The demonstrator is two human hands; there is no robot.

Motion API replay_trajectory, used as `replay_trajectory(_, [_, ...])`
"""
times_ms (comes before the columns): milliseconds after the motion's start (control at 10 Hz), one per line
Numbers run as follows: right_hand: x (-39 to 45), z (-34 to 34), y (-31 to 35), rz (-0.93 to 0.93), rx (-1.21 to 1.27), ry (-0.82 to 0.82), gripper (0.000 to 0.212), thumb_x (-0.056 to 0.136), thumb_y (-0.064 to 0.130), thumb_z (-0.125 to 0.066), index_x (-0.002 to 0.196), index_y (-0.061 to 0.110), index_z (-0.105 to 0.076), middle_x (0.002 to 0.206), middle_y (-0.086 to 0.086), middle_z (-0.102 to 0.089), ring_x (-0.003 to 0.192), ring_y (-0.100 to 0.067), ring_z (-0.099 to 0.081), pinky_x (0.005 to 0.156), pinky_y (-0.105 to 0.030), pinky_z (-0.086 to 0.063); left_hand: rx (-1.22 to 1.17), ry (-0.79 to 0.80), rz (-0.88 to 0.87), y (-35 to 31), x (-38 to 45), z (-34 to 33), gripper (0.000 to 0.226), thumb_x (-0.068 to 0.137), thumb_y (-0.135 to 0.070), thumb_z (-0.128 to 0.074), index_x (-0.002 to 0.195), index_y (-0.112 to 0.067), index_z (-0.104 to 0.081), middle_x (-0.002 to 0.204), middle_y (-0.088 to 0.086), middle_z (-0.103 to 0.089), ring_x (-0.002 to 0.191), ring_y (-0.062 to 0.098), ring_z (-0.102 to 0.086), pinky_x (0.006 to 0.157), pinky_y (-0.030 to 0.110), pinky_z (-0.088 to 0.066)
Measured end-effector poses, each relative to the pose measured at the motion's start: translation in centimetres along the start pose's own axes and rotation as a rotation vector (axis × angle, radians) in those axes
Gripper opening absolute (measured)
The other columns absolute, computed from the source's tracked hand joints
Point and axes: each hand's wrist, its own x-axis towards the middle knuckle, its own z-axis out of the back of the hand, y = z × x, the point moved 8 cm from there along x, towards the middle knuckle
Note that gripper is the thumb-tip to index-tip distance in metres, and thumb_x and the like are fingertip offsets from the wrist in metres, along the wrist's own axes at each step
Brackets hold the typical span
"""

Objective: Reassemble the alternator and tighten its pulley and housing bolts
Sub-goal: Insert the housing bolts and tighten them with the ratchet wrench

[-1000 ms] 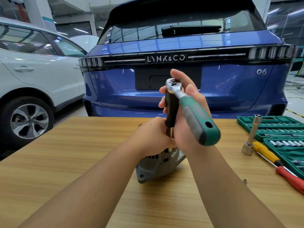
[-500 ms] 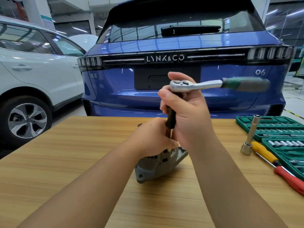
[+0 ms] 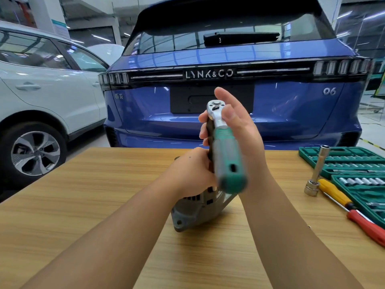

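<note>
A grey alternator (image 3: 193, 211) stands tilted on the wooden table (image 3: 83, 205). My left hand (image 3: 191, 172) grips its upper part and hides the top. A ratchet wrench (image 3: 227, 155) with a green handle sits on a black upright extension over the alternator. The handle points back toward me and is blurred. My right hand (image 3: 243, 130) holds the ratchet's head and the extension, thumb on the metal neck, forefinger raised. The bolt under the tool is hidden.
At the right edge lies an open green socket set case (image 3: 354, 163). Beside it are a metal extension bar with a socket (image 3: 317, 172), a yellow screwdriver (image 3: 335, 195) and a red screwdriver (image 3: 366, 226). A blue car (image 3: 291, 111) and a white car (image 3: 41, 101) stand behind the table.
The ratchet handle swung out to the right and then back toward me. My left hand stayed on the alternator, which barely moved.
</note>
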Motion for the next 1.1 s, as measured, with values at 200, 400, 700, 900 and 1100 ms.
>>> replay_trajectory(200, [0.0, 3.0, 0.6, 0.115, -0.27, -0.321, 0.024, 0.085, 0.028, -0.075, 0.095, 0.01, -0.062, 0.065, 0.003, -0.052, 0.057, -0.014, -0.044, 0.052, -0.025, -0.041, 0.013, 0.013, -0.03, -0.9, -0.4, 0.0, 0.043, 0.092, -0.013, -0.07, 0.062, -0.033, -0.047, 0.059, -0.015, -0.047, 0.048, -0.01, -0.05, 0.051, 0.004, -0.038])
replay_trajectory(400, [0.5, 1.5, 0.2, 0.133, -0.175, -0.059, 0.036, 0.092, 0.005, -0.061, 0.123, 0.024, -0.058, 0.081, -0.003, -0.056, 0.066, -0.015, -0.051, 0.065, -0.028, -0.049, 0.028, 0.004, -0.018, -0.5, 0.1, 0.0, 0.039, 0.091, -0.016, -0.072, 0.062, -0.031, -0.05, 0.055, -0.011, -0.05, 0.047, -0.002, -0.049, 0.048, 0.006, -0.037])
replay_trajectory(700, [-0.2, 0.4, 0.2, 0.222, -0.229, -0.004, 0.042, 0.091, 0.018, -0.054, 0.117, 0.047, -0.07, 0.084, 0.007, -0.059, 0.074, -0.016, -0.052, 0.069, -0.028, -0.049, -0.015, 0.043, -0.045, 0.3, 0.6, -0.4, 0.007, 0.088, -0.03, -0.076, 0.085, -0.026, -0.071, 0.08, -0.012, -0.074, 0.073, 0.004, -0.067, 0.069, 0.028, -0.056])
replay_trajectory(900, [-0.2, 0.7, 0.5, 0.144, -0.255, -0.097, 0.045, 0.085, 0.042, -0.07, 0.127, 0.03, -0.058, 0.08, 0.003, -0.061, 0.068, -0.013, -0.056, 0.065, -0.026, -0.05, -0.003, 0.068, -0.053, 0.2, 0.6, -0.6, 0.003, 0.091, -0.03, -0.074, 0.09, -0.028, -0.072, 0.084, -0.01, -0.075, 0.077, 0.005, -0.069, 0.076, 0.036, -0.059])
replay_trajectory(1100, [-0.2, 2.1, 0.4, 0.059, -0.253, -0.247, 0.025, 0.09, 0.024, -0.073, 0.111, 0.014, -0.065, 0.063, 0.008, -0.058, 0.057, -0.006, -0.052, 0.054, -0.019, -0.046, -0.002, 0.09, -0.051, 0.0, 0.4, -0.8, 0.006, 0.093, -0.029, -0.074, 0.092, -0.035, -0.071, 0.084, -0.012, -0.074, 0.078, 0.003, -0.069, 0.073, 0.025, -0.055])
